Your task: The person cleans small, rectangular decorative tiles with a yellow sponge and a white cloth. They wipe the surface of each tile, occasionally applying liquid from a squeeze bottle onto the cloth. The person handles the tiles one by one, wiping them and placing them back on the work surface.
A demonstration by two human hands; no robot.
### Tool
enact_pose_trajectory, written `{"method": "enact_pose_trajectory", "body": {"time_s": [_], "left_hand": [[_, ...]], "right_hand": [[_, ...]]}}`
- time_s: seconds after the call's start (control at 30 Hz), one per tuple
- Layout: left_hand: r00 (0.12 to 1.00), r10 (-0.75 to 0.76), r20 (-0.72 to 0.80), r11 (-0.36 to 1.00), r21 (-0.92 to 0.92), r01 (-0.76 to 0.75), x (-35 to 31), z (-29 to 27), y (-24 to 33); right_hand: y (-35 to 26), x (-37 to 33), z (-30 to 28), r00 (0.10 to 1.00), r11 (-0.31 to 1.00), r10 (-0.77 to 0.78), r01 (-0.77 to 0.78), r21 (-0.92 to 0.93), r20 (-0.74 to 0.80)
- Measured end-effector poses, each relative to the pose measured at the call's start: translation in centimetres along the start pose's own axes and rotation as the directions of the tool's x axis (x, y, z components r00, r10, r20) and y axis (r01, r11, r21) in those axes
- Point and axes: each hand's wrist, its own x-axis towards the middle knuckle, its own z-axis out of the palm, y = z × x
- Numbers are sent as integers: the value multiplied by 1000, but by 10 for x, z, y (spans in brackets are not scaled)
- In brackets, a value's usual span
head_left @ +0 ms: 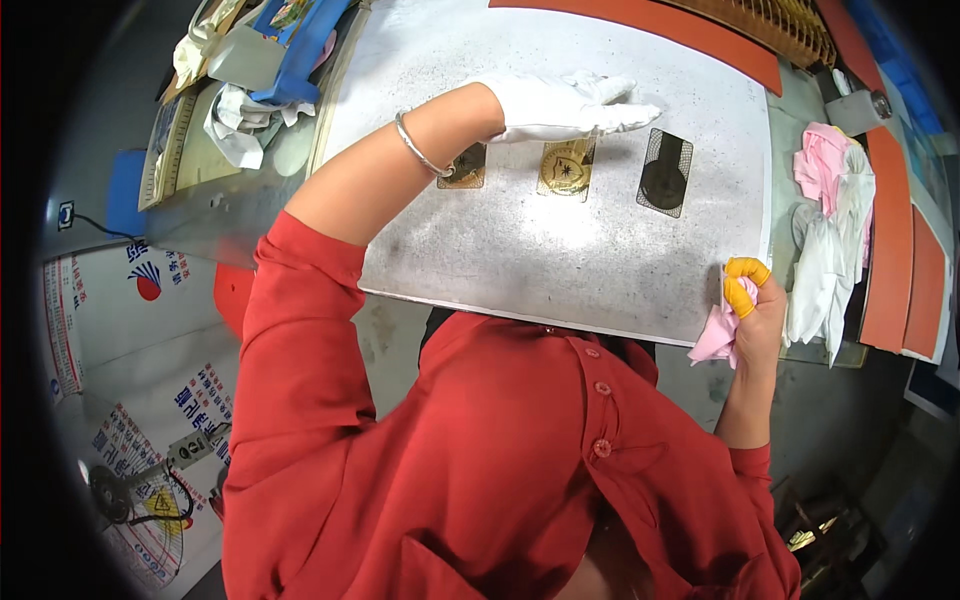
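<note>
My left hand (575,108), in a white glove, reaches over the far part of the pale board. Its fingers are stretched out and slightly apart, just above a gold-coloured metal plate (566,170) with a round emblem; I cannot tell whether they touch it. Another small gold plate (467,168) lies partly hidden under my left forearm. Further right is a dark plate (664,175) with a mesh-like border. My right hand (757,312), with yellow finger cots on some fingers, is closed around a pink cloth (716,338) at the board's near right corner.
The speckled pale board (480,255) covers most of the table. On the right lie pink and white cloths or gloves (828,230) beside orange-red strips (888,240). A blue holder (300,60) and white cloth (238,125) sit at the far left. A brown slatted rack (770,25) stands far right.
</note>
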Motion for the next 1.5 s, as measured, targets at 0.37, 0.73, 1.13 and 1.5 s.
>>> {"method": "enact_pose_trajectory", "body": {"time_s": [0.37,0.73,1.13,1.5], "left_hand": [[1000,-10,14,989,149,8,19,6,2],[996,-84,44,996,-11,84,10,1,21],[971,-21,239,987,-153,59,39,1,33],[993,-43,109,999,-7,44,72,43,74]], "right_hand": [[5,1,-2,995,996,-47,40,81,92],[4,1,1,995,996,-72,75,-47,65],[-14,1,10,993,996,88,-90,23,77],[-13,2,10,994,997,47,-53,58,100]]}}
